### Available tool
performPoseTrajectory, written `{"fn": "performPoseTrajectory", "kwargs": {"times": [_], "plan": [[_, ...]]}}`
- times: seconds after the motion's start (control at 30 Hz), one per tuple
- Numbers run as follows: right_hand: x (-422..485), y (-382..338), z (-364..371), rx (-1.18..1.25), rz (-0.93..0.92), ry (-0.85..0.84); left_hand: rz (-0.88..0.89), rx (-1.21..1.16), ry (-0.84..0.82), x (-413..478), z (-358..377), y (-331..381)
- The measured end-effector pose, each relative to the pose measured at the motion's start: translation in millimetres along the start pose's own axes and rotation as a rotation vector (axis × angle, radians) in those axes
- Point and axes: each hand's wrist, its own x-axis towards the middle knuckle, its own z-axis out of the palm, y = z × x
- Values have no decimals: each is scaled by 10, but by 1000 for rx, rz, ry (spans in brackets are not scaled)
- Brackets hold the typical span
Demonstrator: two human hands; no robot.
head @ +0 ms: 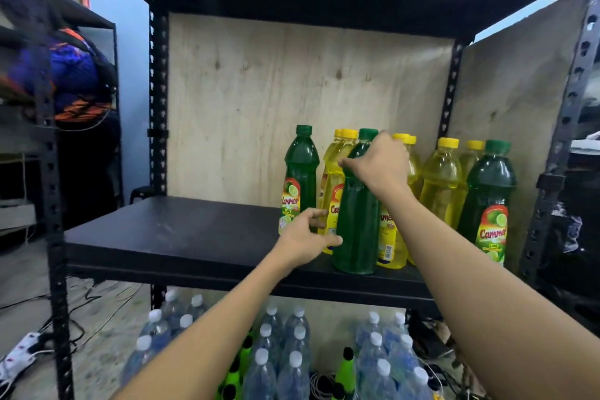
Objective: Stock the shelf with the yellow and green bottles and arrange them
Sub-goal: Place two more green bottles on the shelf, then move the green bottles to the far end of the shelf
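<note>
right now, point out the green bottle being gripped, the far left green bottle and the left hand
gripped green bottle (357,221), head view, bare body
far left green bottle (302,162), head view, shoulder
left hand (306,239), head view, back of hand

Three green bottles (356,204); about seven yellow bottles (440,185); two hands (380,162).

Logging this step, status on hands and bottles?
Right hand gripping dark green plastic bottle at shelf front. Left hand open at its base. Yellow plastic bottles crowd behind.
</note>
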Motion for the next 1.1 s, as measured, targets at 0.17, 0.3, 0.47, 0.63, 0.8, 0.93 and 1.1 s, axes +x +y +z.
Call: {"fn": "performPoseTrajectory", "kwargs": {"times": [0.17,0.3,0.47,0.63,0.8,0.93,1.1], "plan": [[-116,65,-323,221,84,-56,13,52,-125,-115,-50,-11],[-346,223,-574,673,-16,-339,41,91,-191,-188,-101,117],[-594,348,-849,654,-268,-617,138,266,-134,-293,-22,183],[-892,204,-875,664,-230,-529,186,198,208,-714,42,265],[-1190,-437,-695,504,-234,-137,168,333,463,-965,-211,538],[-972,-1003,-402,715,-178,-233,199,297,527,-850,-771,379],[-375,-1517,471,1063,76,-424,205,228,394,-452,-1748,-216]]}}
